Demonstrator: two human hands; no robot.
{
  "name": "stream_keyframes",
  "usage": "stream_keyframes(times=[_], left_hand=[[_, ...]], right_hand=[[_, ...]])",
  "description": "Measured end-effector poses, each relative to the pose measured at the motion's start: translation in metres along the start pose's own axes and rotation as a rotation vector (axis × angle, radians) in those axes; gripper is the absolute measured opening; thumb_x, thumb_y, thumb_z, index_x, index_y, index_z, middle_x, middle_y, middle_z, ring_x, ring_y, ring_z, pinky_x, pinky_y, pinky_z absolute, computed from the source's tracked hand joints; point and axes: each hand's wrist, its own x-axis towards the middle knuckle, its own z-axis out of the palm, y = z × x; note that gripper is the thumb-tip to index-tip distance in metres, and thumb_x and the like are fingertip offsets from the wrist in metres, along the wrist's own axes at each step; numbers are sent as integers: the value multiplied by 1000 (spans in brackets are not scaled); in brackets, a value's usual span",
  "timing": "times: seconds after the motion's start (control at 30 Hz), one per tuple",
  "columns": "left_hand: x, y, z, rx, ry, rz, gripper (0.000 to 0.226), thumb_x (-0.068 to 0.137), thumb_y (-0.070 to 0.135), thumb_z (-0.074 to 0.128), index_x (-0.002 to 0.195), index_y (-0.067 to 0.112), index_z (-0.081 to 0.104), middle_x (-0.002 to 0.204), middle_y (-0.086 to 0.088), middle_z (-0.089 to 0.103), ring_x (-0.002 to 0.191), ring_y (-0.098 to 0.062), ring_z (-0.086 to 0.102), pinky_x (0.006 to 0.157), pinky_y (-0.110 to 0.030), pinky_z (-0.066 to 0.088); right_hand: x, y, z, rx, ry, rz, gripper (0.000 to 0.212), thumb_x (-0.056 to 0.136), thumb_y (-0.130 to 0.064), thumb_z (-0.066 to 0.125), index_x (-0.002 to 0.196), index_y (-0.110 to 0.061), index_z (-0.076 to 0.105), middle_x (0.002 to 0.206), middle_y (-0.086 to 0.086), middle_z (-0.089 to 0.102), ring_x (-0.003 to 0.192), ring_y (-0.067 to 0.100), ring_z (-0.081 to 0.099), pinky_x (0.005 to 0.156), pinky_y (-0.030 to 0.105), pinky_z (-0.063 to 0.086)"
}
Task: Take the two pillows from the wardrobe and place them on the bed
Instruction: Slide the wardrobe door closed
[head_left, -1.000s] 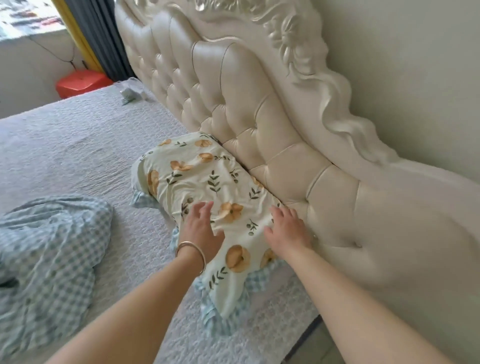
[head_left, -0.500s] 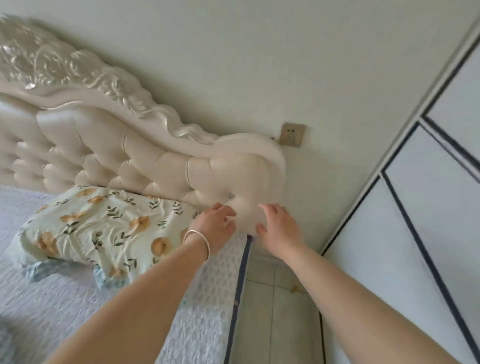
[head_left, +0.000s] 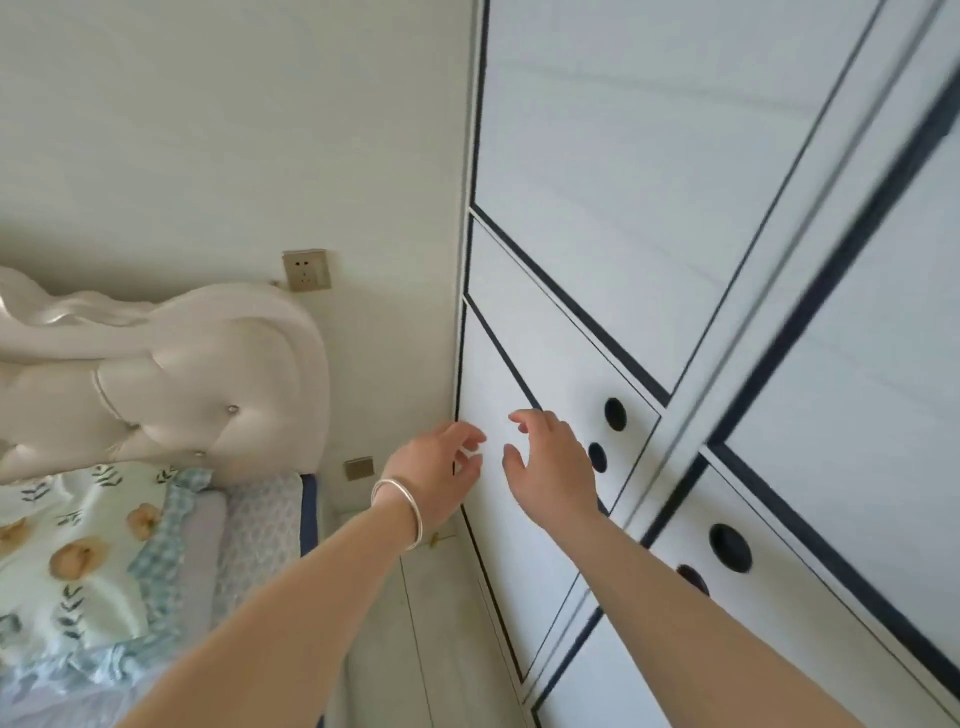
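One floral pillow (head_left: 72, 551), cream with orange flowers and a blue checked frill, lies on the bed (head_left: 249, 525) at the lower left, against the padded headboard (head_left: 171, 374). The white wardrobe (head_left: 649, 234) with dark trim fills the right side; its doors look shut. My left hand (head_left: 436, 475), with a silver bangle on the wrist, hovers in front of the wardrobe's left edge, fingers apart and empty. My right hand (head_left: 553, 467) is raised in front of the left door panel, fingers spread, holding nothing. No second pillow is in sight.
Round dark finger holes (head_left: 615, 414) sit in the door panels, with another pair lower right (head_left: 730, 548). A wall socket (head_left: 306, 270) is above the headboard. A narrow strip of pale floor (head_left: 415, 623) runs between bed and wardrobe.
Both hands left the pillow on the bed. My view swung right from the headboard to the wardrobe, and both hands now reach toward its left door.
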Motion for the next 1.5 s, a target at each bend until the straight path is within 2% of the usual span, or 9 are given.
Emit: stream_keyframes(times=[0.1, 0.27, 0.4, 0.6, 0.8, 1.0, 1.1, 1.33, 1.5], left_hand=[[-2, 31, 8, -19, -1, 115, 18, 90, 24, 53, 106, 28, 61, 97, 18, 58, 79, 2, 57, 68, -21, 47], [-10, 88, 28, -96, -35, 388, 20, 88, 17, 55, 105, 24, 64, 95, 16, 60, 76, 3, 58, 77, -31, 54], [-30, 142, 50, -173, -57, 579, 18, 86, 15, 58, 102, 23, 65, 91, 19, 57, 69, 6, 55, 69, -34, 56], [-75, 211, 48, -279, -50, 795, 20, 83, 21, 51, 97, 23, 65, 88, 22, 55, 69, 0, 59, 62, -30, 56], [-126, 269, 37, -372, 45, 874, 18, 84, 13, 57, 100, 17, 65, 96, 9, 63, 78, -2, 61, 67, -26, 54], [-204, 328, 36, -406, 209, 897, 27, 83, 21, 57, 109, 14, 63, 108, -3, 57, 89, -8, 57, 65, -30, 55], [-235, 358, 34, -396, 293, 932, 33, 82, 24, 56, 112, 13, 61, 113, -6, 57, 103, -13, 54, 77, -27, 51], [-285, 424, 40, -240, 364, 1042, 46, 87, 34, 55, 129, 17, 52, 140, -9, 49, 124, -28, 46, 98, -45, 42], [-305, 468, 53, -138, 408, 1234, 54, 91, 43, 45, 141, 27, 33, 153, 1, 24, 143, -21, 19, 114, -53, 17]], right_hand=[[-33, 10, -39, -47, 56, -33, 35, 89, -23, 49, 123, -16, 49, 113, 2, 57, 102, 21, 51, 82, 31, 41], [-83, 22, -108, -122, 211, -3, 29, 82, -15, 55, 111, -12, 58, 100, 3, 63, 90, 23, 57, 76, 35, 47], [-127, 22, -153, -217, 305, 22, 26, 77, -11, 57, 102, -12, 62, 89, 2, 64, 78, 22, 58, 67, 32, 49], [-186, 10, -204, -331, 369, -29, 25, 75, -9, 56, 99, -10, 64, 91, 3, 66, 79, 26, 59, 64, 38, 51], [-258, 6, -259, -410, 456, -71, 26, 78, -15, 51, 100, -11, 64, 92, 2, 65, 80, 24, 59, 63, 35, 50], [-323, -3, -323, -503, 486, -103, 27, 77, -14, 52, 100, -14, 64, 91, 0, 65, 82, 21, 56, 67, 30, 43], [-353, -2, -349, -597, 521, -139, 28, 74, -12, 57, 102, -14, 63, 95, 1, 64, 87, 21, 54, 70, 29, 37], [-413, 4, -413, -824, 688, -120, 28, 74, -8, 56, 99, -12, 67, 111, 9, 66, 103, 23, 47, 83, 35, 36], [-442, 3, -456, -950, 807, -94, 33, 78, -10, 53, 109, -12, 65, 123, 10, 62, 118, 26, 43, 96, 40, 33]])
